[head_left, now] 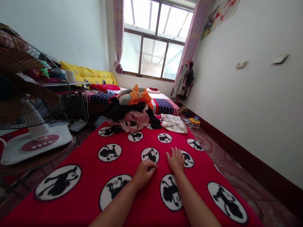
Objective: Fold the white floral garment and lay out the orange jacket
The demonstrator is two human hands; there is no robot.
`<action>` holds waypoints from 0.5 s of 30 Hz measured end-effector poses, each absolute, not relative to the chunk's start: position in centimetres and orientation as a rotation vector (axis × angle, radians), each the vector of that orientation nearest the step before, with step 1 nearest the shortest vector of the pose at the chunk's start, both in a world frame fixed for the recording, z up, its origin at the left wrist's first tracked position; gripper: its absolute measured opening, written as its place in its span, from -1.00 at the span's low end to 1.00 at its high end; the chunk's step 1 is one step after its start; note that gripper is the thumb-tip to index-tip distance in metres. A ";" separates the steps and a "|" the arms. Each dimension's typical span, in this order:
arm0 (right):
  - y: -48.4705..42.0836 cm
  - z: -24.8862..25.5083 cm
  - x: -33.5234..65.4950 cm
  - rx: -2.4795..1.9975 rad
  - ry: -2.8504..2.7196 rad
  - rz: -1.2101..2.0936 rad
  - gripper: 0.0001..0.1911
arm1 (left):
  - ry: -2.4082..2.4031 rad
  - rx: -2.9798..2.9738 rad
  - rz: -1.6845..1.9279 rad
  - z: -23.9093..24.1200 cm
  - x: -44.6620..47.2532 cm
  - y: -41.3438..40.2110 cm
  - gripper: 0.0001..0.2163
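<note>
Both of my hands rest on a red blanket (132, 151) printed with white circles holding black monkey figures. My left hand (144, 172) lies with its fingers curled under, pinched against the fabric. My right hand (176, 160) lies flat beside it, palm down and fingers stretched forward. A pile of clothes (132, 108), black, pink, orange and green, sits at the far end of the blanket, well beyond both hands. A pale patterned cloth (174, 123) lies flat to the right of the pile.
A standing fan (26, 101) with a white base (35, 143) is at the left on a low round table. A bed (163, 105) with a star-patterned cover lies beyond, under a window (153, 47). Jackets (183, 82) hang at the right wall. A small toy (194, 121) sits on the floor.
</note>
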State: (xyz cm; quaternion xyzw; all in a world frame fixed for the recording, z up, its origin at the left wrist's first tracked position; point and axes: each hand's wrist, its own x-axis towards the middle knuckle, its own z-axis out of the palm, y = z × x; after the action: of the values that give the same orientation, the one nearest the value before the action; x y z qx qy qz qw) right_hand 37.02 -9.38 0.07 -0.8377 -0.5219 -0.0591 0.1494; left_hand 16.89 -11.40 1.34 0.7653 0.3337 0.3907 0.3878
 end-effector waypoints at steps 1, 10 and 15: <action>-9.4 0.1 37.0 -2.409 -1.500 -0.167 -0.44 | 0.850 1.947 0.995 1.3 16.9 -11.4 -0.79; -9.5 0.4 36.9 -2.431 -1.504 -0.157 -0.43 | 0.835 1.953 1.000 1.1 16.8 -11.3 -0.79; -9.7 0.5 36.7 -2.460 -1.515 -0.162 -0.44 | 0.835 1.939 1.005 1.1 16.8 -11.3 -0.79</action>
State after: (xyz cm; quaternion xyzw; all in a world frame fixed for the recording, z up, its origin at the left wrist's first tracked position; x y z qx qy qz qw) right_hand 36.70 -9.66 0.52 -0.8437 -0.5194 -0.0555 0.1237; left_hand 16.83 -11.33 1.09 0.7633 0.3288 0.3955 0.3910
